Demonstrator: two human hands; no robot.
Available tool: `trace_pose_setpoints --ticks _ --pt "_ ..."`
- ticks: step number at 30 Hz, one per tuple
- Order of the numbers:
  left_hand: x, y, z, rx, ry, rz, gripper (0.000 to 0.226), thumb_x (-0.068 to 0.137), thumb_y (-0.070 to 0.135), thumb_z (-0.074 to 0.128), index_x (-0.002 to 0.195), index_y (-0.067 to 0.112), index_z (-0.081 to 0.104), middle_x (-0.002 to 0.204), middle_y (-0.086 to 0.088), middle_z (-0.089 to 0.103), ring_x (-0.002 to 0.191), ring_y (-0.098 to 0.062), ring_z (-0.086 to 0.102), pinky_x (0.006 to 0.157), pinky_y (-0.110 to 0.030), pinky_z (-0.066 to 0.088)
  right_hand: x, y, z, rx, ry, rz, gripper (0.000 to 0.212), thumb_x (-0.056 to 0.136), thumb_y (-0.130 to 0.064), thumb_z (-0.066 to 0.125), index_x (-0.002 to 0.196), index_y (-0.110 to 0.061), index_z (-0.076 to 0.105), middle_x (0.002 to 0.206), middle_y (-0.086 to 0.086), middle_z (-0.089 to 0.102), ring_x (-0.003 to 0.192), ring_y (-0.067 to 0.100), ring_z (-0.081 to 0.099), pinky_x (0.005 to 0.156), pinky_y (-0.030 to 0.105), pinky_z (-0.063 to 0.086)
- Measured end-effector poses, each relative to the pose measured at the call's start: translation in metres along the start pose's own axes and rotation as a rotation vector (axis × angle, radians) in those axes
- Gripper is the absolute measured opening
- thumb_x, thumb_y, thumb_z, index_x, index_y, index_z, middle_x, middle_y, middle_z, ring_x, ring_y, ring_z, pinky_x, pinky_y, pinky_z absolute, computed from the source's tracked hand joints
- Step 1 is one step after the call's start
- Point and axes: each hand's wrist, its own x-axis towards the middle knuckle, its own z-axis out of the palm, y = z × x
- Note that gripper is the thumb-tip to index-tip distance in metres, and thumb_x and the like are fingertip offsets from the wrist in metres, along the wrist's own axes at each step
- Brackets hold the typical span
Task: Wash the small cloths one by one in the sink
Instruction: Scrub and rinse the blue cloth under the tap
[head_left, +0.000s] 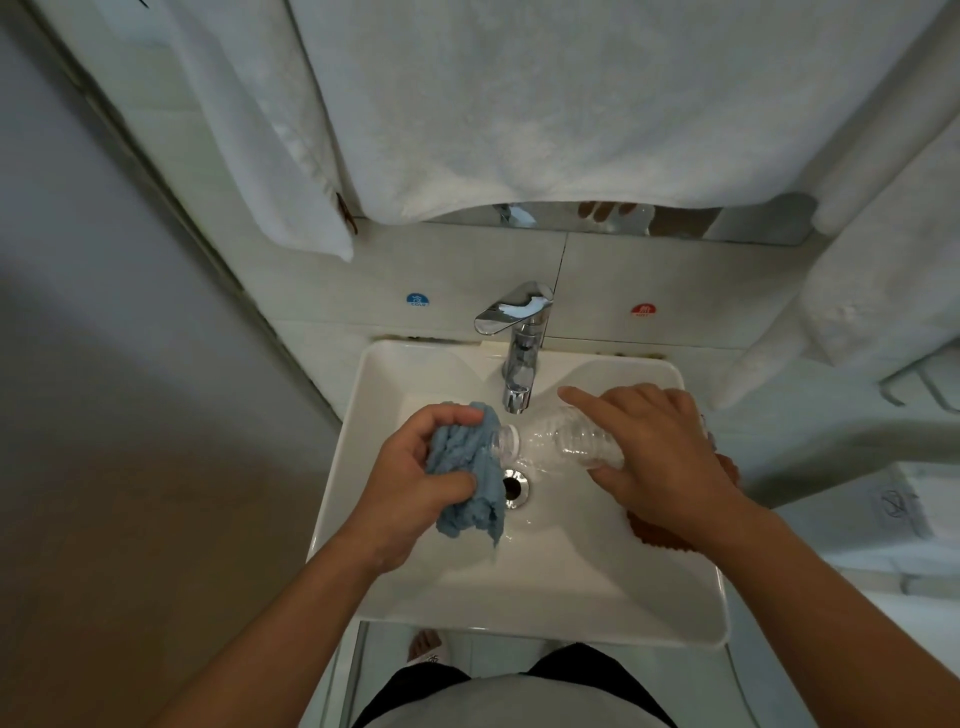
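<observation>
Left hand (415, 467) grips blue cloth (467, 478); right hand (660, 457) grips clear bottle (561, 441) over sink (395, 587).

Both forearms were bare from elbow to wrist; no sleeve edge reached into the view. The left hand (410, 478) and right hand (660, 457) carried no gloves, rings, watch or bands on the surfaces shown. Fingernails were short and unpainted where visible.

At 6 o'clock in the view, the torso was covered by a light grey top (519, 701) with a smooth, plain front, without print or buttons. Dark shorts or trousers (576, 662) showed just above it, at 12 o'clock from the top; their cut could not be told. At 11 o'clock from the top, one foot (426, 644) rested in a pale slipper bearing small dark markings, too small to read.
</observation>
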Motion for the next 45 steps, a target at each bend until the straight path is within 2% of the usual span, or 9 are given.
trace_pose_setpoints --ticks 3,10,18,25,29,33,39,45 --pt "-0.001 0.001 0.0 -0.005 0.013 0.003 0.057 0.062 -0.01 0.066 0.111 0.02 0.072 0.123 0.005 0.07 0.112 -0.019 0.069 0.078 -0.032 0.06 0.0 0.0 -0.004 -0.055 0.069 -0.019 0.08 0.074 -0.032 0.086 0.147 -0.029 0.052 0.108 -0.001 0.064 0.104 0.029 0.057 0.092 0.051 0.039" --pt "-0.004 0.004 0.005 -0.003 0.014 0.011 0.06 0.061 -0.01 0.065 0.115 0.016 0.07 0.123 0.006 0.07 0.112 -0.021 0.069 0.081 -0.035 0.06 0.0 0.004 -0.011 -0.1 0.153 -0.046 0.084 0.069 -0.025 0.088 0.145 -0.029 0.053 0.11 -0.003 0.065 0.106 0.029 0.057 0.094 0.051 0.035" --pt "-0.008 0.014 0.015 0.003 0.025 0.018 0.063 0.061 -0.009 0.064 0.118 0.017 0.068 0.113 0.006 0.073 0.105 -0.02 0.071 0.077 -0.032 0.06 0.002 0.009 -0.022 -0.156 0.213 -0.068 0.086 0.066 -0.02 0.088 0.145 -0.03 0.054 0.118 0.0 0.065 0.113 0.031 0.053 0.099 0.052 0.032" --pt "-0.008 0.017 0.02 0.014 0.018 0.007 0.066 0.074 -0.03 0.058 0.12 0.017 0.067 0.11 0.009 0.074 0.104 -0.017 0.071 0.079 -0.033 0.061 0.006 0.01 -0.032 -0.18 0.268 -0.099 0.084 0.066 -0.016 0.086 0.143 -0.029 0.055 0.12 0.002 0.065 0.115 0.034 0.054 0.1 0.053 0.03" --pt "-0.008 0.017 0.021 0.011 0.011 0.003 0.066 0.074 -0.029 0.059 0.121 0.017 0.067 0.112 0.006 0.073 0.107 -0.02 0.071 0.082 -0.036 0.062 0.007 0.01 -0.036 -0.18 0.267 -0.1 0.084 0.067 -0.016 0.085 0.144 -0.031 0.053 0.122 0.001 0.065 0.117 0.033 0.053 0.101 0.053 0.029" --pt "-0.009 0.017 0.023 -0.013 0.013 -0.004 0.063 0.065 -0.015 0.064 0.12 0.017 0.068 0.113 0.003 0.074 0.106 -0.021 0.071 0.079 -0.034 0.061 0.007 0.011 -0.036 -0.182 0.264 -0.096 0.087 0.066 -0.015 0.087 0.144 -0.031 0.052 0.123 0.002 0.065 0.118 0.033 0.052 0.102 0.054 0.029" --pt "-0.009 0.012 0.025 -0.012 0.013 -0.025 0.066 0.074 -0.028 0.059 0.12 0.018 0.068 0.115 -0.002 0.073 0.106 -0.026 0.071 0.079 -0.035 0.061 0.005 0.01 -0.036 -0.186 0.27 -0.098 0.088 0.065 -0.012 0.087 0.143 -0.031 0.053 0.124 0.002 0.064 0.119 0.032 0.051 0.104 0.056 0.029" --pt "-0.008 0.011 0.027 -0.041 0.027 -0.039 0.065 0.062 -0.009 0.064 0.12 0.018 0.068 0.116 -0.003 0.073 0.107 -0.025 0.071 0.08 -0.036 0.061 0.005 0.01 -0.041 -0.192 0.289 -0.109 0.087 0.063 -0.009 0.088 0.141 -0.029 0.056 0.122 0.004 0.065 0.118 0.034 0.052 0.104 0.056 0.029"
